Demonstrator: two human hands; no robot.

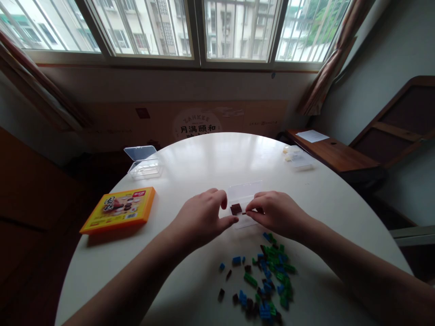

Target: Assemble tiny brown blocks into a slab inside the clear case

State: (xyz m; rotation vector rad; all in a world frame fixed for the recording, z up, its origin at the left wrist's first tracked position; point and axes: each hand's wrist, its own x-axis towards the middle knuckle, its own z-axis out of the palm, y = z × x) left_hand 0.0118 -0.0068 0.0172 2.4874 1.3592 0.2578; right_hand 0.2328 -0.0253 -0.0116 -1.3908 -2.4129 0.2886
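A small clear plastic box [245, 192] stands before me with its lid raised at the back. Dark brown building bricks [235, 209] lie packed together in its left part. My right hand [276, 209] pinches a small brown brick [244, 213] between thumb and fingertips, just right of the packed bricks. At the box's left side, my left hand [208, 213] has thumb and fingers apart, with nothing between them. Nearer to me lies a loose pile of green, blue and brown bricks [268, 276], below both hands.
The round white table [204, 158] fills the middle. An orange-yellow game box [118, 209] lies at left, with an opened clear box [144, 167] behind it. Another clear box [299, 158] with pale pieces stands at far right. A wooden desk [340, 151] adjoins beyond.
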